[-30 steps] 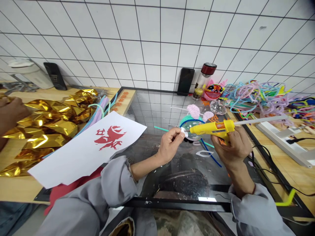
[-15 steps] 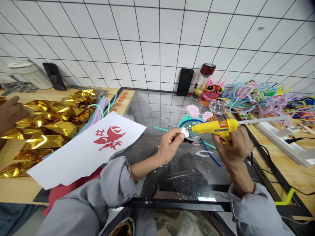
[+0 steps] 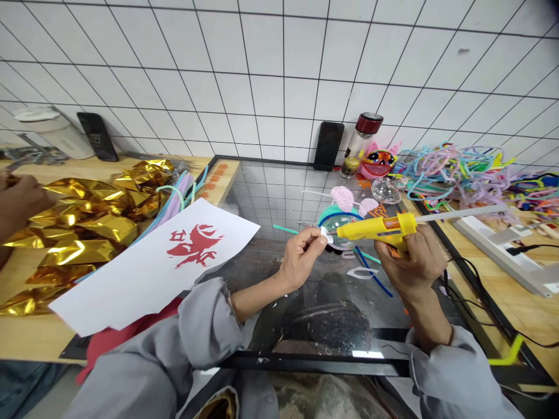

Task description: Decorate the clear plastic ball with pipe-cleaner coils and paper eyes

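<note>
Between thumb and fingers, my left hand (image 3: 303, 259) pinches a small white piece (image 3: 326, 235), probably paper. My right hand (image 3: 414, 262) is wrapped round the handle of a yellow hot glue gun (image 3: 378, 228), with a long glue stick (image 3: 463, 213) out of its back end. The gun's nozzle points left and is at the white piece; whether they touch I cannot tell. Behind the gun, partly hidden, lies a clear round piece (image 3: 338, 222) edged with blue and mint pipe cleaners, with pink fuzzy parts (image 3: 343, 198) on top. A white paper cutout (image 3: 362, 273) lies nearer me.
White paper with a red print (image 3: 152, 273) and gold foil (image 3: 87, 227) lie left, near another person's hand (image 3: 21, 198). A phone (image 3: 328, 145), a bottle (image 3: 360, 145) and tangled pipe cleaners (image 3: 458, 169) stand or lie behind. A power strip (image 3: 502, 256) and cables are right.
The glue gun has shifted slightly left, its nozzle closer over the white piece. My left hand has stayed nearly still. The other person's hand at the left has changed its pose.
</note>
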`<state>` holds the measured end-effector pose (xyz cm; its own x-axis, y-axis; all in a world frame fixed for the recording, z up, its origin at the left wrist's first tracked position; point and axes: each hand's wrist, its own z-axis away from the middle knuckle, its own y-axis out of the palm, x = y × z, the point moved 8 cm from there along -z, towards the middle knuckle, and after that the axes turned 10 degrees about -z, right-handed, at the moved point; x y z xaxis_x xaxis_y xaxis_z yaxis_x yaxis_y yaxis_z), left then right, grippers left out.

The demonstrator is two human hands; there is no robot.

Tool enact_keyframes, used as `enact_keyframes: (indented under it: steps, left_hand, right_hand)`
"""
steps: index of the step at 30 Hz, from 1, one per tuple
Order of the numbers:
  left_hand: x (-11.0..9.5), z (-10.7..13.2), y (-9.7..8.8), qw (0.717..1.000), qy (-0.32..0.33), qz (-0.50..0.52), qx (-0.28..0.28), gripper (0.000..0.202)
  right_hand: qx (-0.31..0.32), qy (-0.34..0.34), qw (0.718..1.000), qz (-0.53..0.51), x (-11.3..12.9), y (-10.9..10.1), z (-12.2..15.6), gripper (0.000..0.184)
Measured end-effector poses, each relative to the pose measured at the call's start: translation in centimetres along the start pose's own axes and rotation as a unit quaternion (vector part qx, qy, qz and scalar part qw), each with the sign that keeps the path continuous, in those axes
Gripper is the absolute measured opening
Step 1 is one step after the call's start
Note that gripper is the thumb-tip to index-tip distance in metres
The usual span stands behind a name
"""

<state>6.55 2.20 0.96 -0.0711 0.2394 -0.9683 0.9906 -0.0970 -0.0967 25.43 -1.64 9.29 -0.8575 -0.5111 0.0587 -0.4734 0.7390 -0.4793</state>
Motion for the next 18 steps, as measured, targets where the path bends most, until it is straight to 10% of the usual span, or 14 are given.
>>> enact_keyframes:
  steps: [11, 18]
  left_hand:
    - [0.1, 0.0, 0.0, 1.0, 0.002, 0.0, 0.0, 0.027]
    - [0.2, 0.0, 0.1, 1.0, -0.002, 0.01, -0.001, 0.027]
  right_hand:
    - [-0.009, -0.015, 1.0, -0.014, 0.4, -0.1, -0.2, 0.03]
    - [-0.055, 0.19, 0.979, -0.052, -4.1, -0.1, 0.3, 0.034]
